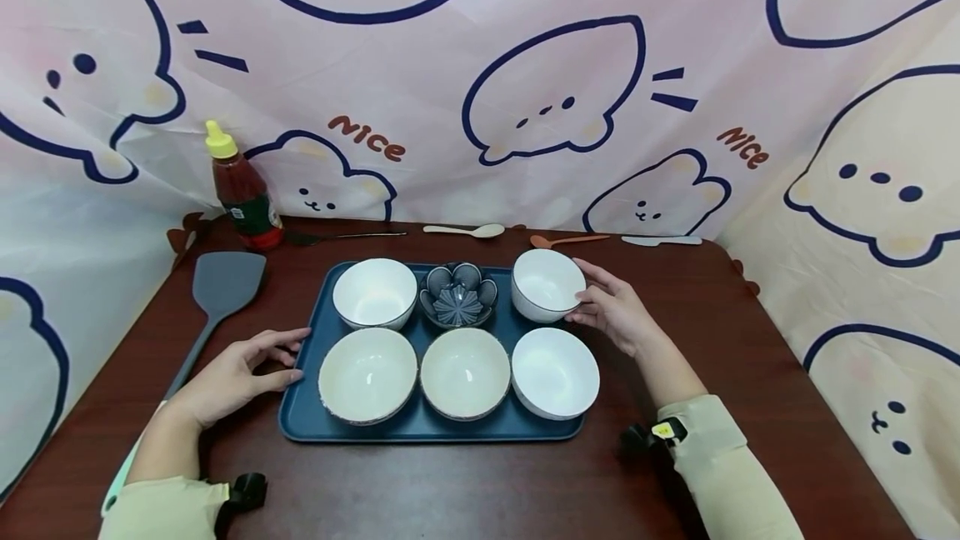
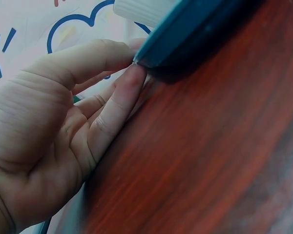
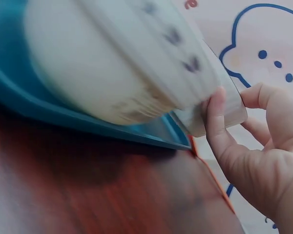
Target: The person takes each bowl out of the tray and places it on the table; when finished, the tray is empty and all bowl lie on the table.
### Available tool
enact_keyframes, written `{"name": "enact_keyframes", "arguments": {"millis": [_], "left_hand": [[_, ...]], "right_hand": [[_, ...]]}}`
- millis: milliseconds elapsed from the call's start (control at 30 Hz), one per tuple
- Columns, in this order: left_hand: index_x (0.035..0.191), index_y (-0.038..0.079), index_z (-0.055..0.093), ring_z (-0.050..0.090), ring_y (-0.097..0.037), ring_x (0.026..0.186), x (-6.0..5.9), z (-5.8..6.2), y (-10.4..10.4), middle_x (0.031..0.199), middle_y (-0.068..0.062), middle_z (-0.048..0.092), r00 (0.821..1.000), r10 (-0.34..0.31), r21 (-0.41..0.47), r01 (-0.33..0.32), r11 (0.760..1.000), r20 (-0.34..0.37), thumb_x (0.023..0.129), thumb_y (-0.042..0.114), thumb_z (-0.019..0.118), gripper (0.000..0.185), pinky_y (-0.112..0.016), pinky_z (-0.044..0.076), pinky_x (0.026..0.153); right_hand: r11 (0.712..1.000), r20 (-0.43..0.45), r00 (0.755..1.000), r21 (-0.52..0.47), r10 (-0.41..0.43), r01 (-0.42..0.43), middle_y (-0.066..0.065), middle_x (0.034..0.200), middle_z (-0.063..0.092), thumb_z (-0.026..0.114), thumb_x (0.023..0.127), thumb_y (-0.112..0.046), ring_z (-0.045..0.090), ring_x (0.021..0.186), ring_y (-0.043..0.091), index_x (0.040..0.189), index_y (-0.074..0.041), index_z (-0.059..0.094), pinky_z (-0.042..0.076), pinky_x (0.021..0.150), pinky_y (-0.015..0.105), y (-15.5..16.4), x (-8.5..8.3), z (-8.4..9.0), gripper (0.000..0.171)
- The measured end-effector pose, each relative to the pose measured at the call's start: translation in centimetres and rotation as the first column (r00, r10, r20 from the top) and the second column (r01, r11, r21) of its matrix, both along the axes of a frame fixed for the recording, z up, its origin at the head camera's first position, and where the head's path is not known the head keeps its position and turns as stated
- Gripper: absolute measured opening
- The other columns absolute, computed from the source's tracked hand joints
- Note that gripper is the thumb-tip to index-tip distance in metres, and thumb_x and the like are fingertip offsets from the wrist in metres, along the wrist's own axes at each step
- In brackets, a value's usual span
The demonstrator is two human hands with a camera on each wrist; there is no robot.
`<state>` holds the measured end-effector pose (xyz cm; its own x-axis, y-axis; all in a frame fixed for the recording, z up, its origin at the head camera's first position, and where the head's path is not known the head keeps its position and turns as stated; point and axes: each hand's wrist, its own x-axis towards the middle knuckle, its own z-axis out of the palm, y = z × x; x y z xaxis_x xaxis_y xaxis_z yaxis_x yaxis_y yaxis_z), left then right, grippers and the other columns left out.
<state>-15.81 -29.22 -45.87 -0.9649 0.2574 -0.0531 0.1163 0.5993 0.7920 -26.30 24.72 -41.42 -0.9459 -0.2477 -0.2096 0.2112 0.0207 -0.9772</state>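
Observation:
A blue tray (image 1: 420, 432) on the brown table carries several bowls. My right hand (image 1: 585, 290) pinches the rim of the white bowl (image 1: 547, 283) at the tray's back right. In the right wrist view my right hand (image 3: 234, 100) has a fingertip and thumb on that bowl's rim (image 3: 229, 117), behind the front right bowl (image 3: 102, 63). My left hand (image 1: 296, 352) lies on the table with its fingers touching the tray's left edge. The left wrist view shows my left hand (image 2: 136, 63) at the tray's lip (image 2: 195, 29). A dark flower-shaped bowl (image 1: 457, 296) sits at back middle.
A red sauce bottle (image 1: 243, 190) with a yellow cap stands at the back left. A grey spatula (image 1: 221, 286) lies left of the tray. A white spoon (image 1: 465, 230), an orange spoon (image 1: 566, 240) and a pale utensil (image 1: 660, 240) lie along the back edge by the cartoon cloth.

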Motion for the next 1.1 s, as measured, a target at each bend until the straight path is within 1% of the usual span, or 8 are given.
{"name": "enact_keyframes", "arguments": {"millis": [233, 467, 567, 733, 867, 967, 1100], "left_hand": [[0.146, 0.015, 0.051, 0.057, -0.002, 0.1, 0.0, 0.0, 0.0, 0.125, -0.01, 0.061, 1.0, 0.01, -0.021, -0.01, 1.0, -0.002, 0.094, 0.033, 0.071, 0.059, -0.017, 0.049, 0.081], [0.145, 0.015, 0.051, 0.057, -0.002, 0.099, 0.1, 0.0, 0.0, 0.122, -0.009, 0.062, 1.0, 0.017, -0.05, -0.018, 0.999, -0.003, 0.093, 0.038, 0.07, 0.06, -0.016, 0.047, 0.082], [0.145, 0.015, 0.052, 0.057, -0.002, 0.099, 0.2, 0.0, 0.0, 0.122, -0.009, 0.062, 1.0, 0.018, -0.051, -0.019, 0.999, -0.004, 0.093, 0.038, 0.07, 0.06, -0.016, 0.047, 0.082], [0.146, 0.015, 0.051, 0.057, -0.002, 0.1, 0.3, -0.1, 0.0, 0.121, -0.009, 0.062, 1.0, 0.023, -0.045, -0.023, 0.999, 0.007, 0.093, 0.037, 0.07, 0.06, -0.017, 0.048, 0.082], [0.146, 0.015, 0.051, 0.056, -0.003, 0.1, 0.3, -0.1, 0.1, 0.122, -0.008, 0.062, 1.0, 0.02, -0.041, -0.02, 0.999, 0.004, 0.094, 0.035, 0.07, 0.059, -0.017, 0.048, 0.082], [0.146, 0.015, 0.051, 0.056, -0.003, 0.1, 0.3, 0.1, 0.1, 0.122, -0.008, 0.062, 1.0, 0.013, -0.039, -0.013, 0.999, -0.003, 0.093, 0.033, 0.071, 0.059, -0.017, 0.048, 0.082], [0.145, 0.016, 0.052, 0.056, -0.004, 0.101, 0.2, 0.2, 0.1, 0.123, -0.008, 0.062, 1.0, 0.009, -0.041, -0.009, 0.999, -0.009, 0.093, 0.033, 0.071, 0.058, -0.017, 0.047, 0.084]], "right_hand": [[0.996, 0.025, 0.996, -0.004, -0.087, 0.087, 0.011, 0.124, 0.052, 0.05, 0.1, -0.003, 0.071, 0.077, 0.015, 0.157, -0.02, 0.032, 0.059, 0.076, 0.027, 2.2, -0.8, 0.9, 0.063], [0.987, 0.049, 0.987, -0.016, -0.156, 0.157, 0.009, 0.106, 0.058, 0.05, 0.1, -0.005, 0.072, 0.074, 0.015, 0.159, -0.02, 0.027, 0.059, 0.074, 0.026, 4.0, -1.5, 1.1, 0.065], [0.983, 0.059, 0.982, -0.014, -0.182, 0.183, 0.008, 0.105, 0.059, 0.051, 0.1, -0.004, 0.071, 0.072, 0.014, 0.159, -0.021, 0.027, 0.059, 0.073, 0.025, 4.6, -1.8, 0.9, 0.066], [0.98, 0.077, 0.977, -0.013, -0.199, 0.2, 0.011, 0.112, 0.053, 0.05, 0.1, -0.003, 0.071, 0.07, 0.015, 0.16, -0.02, 0.023, 0.058, 0.071, 0.024, 5.1, -2.5, 0.7, 0.068], [0.98, 0.092, 0.976, -0.007, -0.198, 0.199, 0.014, 0.125, 0.046, 0.049, 0.099, -0.003, 0.072, 0.073, 0.016, 0.161, -0.019, 0.02, 0.059, 0.073, 0.025, 5.3, -2.9, 0.8, 0.07], [0.981, 0.104, 0.975, 0.001, -0.195, 0.196, 0.015, 0.129, 0.042, 0.049, 0.099, -0.003, 0.072, 0.075, 0.016, 0.161, -0.019, 0.02, 0.059, 0.074, 0.025, 5.3, -3.0, 0.7, 0.07], [0.982, 0.122, 0.974, -0.002, -0.189, 0.19, 0.014, 0.127, 0.043, 0.048, 0.1, -0.003, 0.072, 0.076, 0.016, 0.161, -0.02, 0.02, 0.059, 0.074, 0.025, 5.4, -3.0, 0.4, 0.069]]}}
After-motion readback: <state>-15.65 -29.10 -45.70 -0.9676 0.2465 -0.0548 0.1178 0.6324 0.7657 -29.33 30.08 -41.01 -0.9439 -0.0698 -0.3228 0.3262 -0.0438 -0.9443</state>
